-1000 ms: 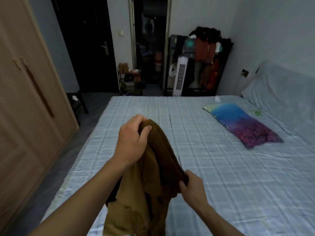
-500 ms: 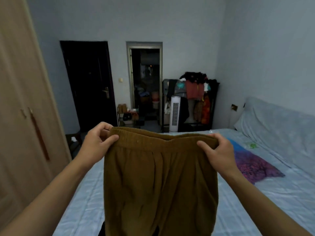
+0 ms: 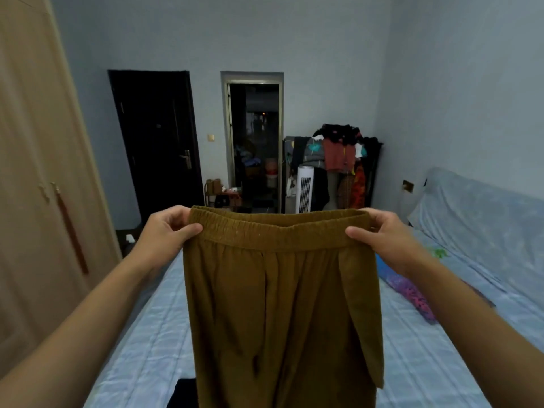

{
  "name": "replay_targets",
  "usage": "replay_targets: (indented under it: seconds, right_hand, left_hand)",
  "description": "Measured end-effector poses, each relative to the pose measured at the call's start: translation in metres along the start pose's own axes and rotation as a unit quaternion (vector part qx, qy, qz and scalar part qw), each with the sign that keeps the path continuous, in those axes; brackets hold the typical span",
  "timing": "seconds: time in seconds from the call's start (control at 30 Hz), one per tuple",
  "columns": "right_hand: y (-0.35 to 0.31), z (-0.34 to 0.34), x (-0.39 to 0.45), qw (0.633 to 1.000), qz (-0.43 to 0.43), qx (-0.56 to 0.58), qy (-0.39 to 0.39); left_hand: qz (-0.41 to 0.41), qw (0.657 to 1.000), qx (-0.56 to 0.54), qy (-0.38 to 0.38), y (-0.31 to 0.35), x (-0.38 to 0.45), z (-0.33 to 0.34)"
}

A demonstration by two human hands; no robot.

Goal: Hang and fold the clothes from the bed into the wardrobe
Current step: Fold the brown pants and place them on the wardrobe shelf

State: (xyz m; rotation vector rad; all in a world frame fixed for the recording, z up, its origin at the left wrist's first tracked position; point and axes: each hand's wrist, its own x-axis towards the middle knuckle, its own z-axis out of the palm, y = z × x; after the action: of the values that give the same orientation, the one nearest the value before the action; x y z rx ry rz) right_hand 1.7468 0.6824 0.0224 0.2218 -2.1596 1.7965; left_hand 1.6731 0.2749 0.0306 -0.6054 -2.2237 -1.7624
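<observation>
A pair of brown trousers (image 3: 279, 304) with an elastic waistband hangs spread out in front of me above the bed (image 3: 141, 348). My left hand (image 3: 167, 234) pinches the waistband's left end, and my right hand (image 3: 385, 240) pinches its right end. The legs drop straight down and leave the frame at the bottom. A dark garment (image 3: 182, 393) lies on the bed just left of the trouser legs, mostly hidden. The wardrobe (image 3: 35, 201) stands along the left with its beige doors shut.
A colourful pillow (image 3: 412, 295) lies on the bed to the right. At the far wall are a black door (image 3: 156, 142), an open doorway (image 3: 253, 142), a white tower fan (image 3: 303, 192) and a rack piled with clothes (image 3: 338, 160).
The bunched trousers were lifted off the bed and spread wide by the waistband. My hands moved apart and up, and my view tilted up toward the far wall.
</observation>
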Motion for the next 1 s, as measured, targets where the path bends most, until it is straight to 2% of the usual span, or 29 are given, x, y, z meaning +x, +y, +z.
replay_targets:
  seconds: [0.07,0.13,0.23,0.33,0.57,0.67,0.83,0.9,1.0]
  right_hand:
    - [0.007,0.002,-0.004,0.999,0.006,0.019,-0.040]
    - [0.009,0.003,-0.006,0.998,-0.006,0.023,-0.063]
    - [0.007,0.005,-0.009,0.994,-0.033,-0.041,-0.093]
    - [0.002,0.010,-0.008,0.988,-0.058,-0.114,-0.089]
    - [0.005,0.015,-0.010,0.986,-0.036,-0.142,-0.081]
    - [0.008,0.014,-0.014,0.982,-0.002,-0.142,-0.125]
    - [0.021,0.010,-0.020,0.965,0.059,-0.092,-0.239]
    - [0.028,0.011,-0.021,0.963,0.066,-0.080,-0.249]
    - [0.033,0.016,-0.021,0.970,0.050,-0.113,-0.209]
  left_hand:
    - [-0.011,1.000,-0.022,0.004,-0.003,-0.006,0.000]
    - [0.006,0.999,-0.012,-0.048,-0.003,-0.013,-0.003]
    - [0.075,0.973,0.168,-0.141,0.000,-0.021,-0.010]
    - [0.085,0.958,0.234,-0.139,-0.002,-0.022,-0.014]
    - [0.106,0.934,0.309,-0.142,-0.012,-0.022,-0.024]
    - [0.073,0.949,0.280,-0.124,-0.019,-0.023,-0.030]
    - [0.020,0.982,0.158,-0.102,-0.026,-0.024,-0.035]
    - [0.000,0.988,0.113,-0.102,-0.027,-0.025,-0.038]
    - [-0.016,0.988,0.084,-0.130,-0.029,-0.025,-0.046]
